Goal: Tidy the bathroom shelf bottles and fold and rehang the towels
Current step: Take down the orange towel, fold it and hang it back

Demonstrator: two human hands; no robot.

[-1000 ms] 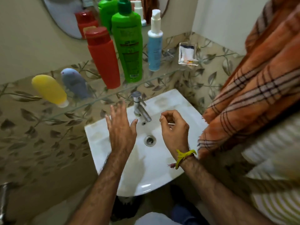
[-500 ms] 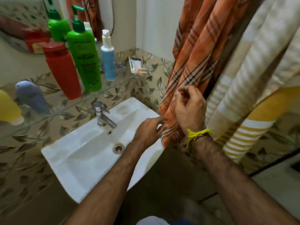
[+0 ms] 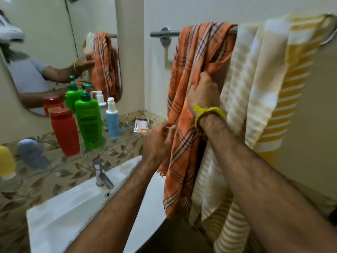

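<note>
Both hands grip the orange towel (image 3: 189,73) on the rail (image 3: 164,33): right hand (image 3: 202,94) bunching mid-cloth, left hand (image 3: 158,141) pinching its edge. Lift it clear before folding.

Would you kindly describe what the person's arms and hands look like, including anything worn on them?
Both forearms are bare and hairy, with no sleeves in view. The right hand has a knotted yellow thread with a darker band tied around its wrist. The left hand shows no rings or bands.
</note>
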